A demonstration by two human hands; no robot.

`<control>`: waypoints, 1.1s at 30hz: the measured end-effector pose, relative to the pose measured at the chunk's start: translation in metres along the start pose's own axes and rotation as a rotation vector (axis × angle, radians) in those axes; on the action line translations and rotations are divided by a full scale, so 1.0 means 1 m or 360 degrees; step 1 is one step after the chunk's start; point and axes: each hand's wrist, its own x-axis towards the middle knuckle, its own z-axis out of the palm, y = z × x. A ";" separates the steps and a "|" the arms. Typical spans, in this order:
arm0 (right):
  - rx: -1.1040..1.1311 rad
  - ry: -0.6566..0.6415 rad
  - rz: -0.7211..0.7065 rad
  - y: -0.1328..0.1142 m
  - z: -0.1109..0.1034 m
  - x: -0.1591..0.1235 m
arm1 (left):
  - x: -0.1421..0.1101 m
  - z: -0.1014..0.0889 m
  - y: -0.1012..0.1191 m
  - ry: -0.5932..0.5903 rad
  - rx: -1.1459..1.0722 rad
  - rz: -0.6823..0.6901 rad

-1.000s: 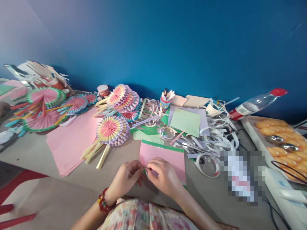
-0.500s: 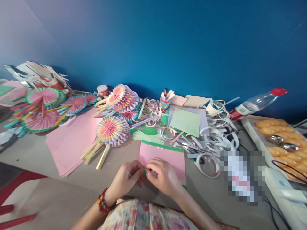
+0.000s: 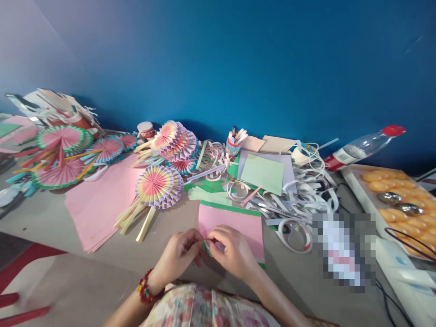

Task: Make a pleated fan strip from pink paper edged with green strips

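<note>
A pink paper sheet with green strips along its far and near edges lies in front of me. My left hand is pinched at the sheet's near left corner, a red beaded bracelet on its wrist. Opposite it, my right hand reaches over the sheet, thumb and forefinger closed at the same corner. A bit of green shows between the two sets of fingertips; the exact grip is partly hidden by the fingers. Pale green paper strips lie just beyond the sheet.
Pleated paper fans and a pink paper stack lie left. Curled white strips, a tape roll and a pale green sheet sit right. A tilted bottle leans beside a box of orange-yellow items.
Both hands stay pinched at the same corner, with only slight finger movement. A little more green shows between the fingertips. The view has shifted very slightly.
</note>
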 end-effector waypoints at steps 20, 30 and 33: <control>-0.0037 0.0097 0.0040 -0.004 0.002 -0.001 | -0.007 -0.001 0.000 -0.0007 -0.0092 -0.0019; -0.0093 0.0597 0.0500 0.052 -0.077 -0.033 | -0.024 -0.021 -0.011 0.0203 -0.0471 -0.0128; -0.0223 0.0915 0.0692 0.084 -0.116 -0.060 | -0.029 -0.026 -0.022 0.0232 -0.0610 -0.0188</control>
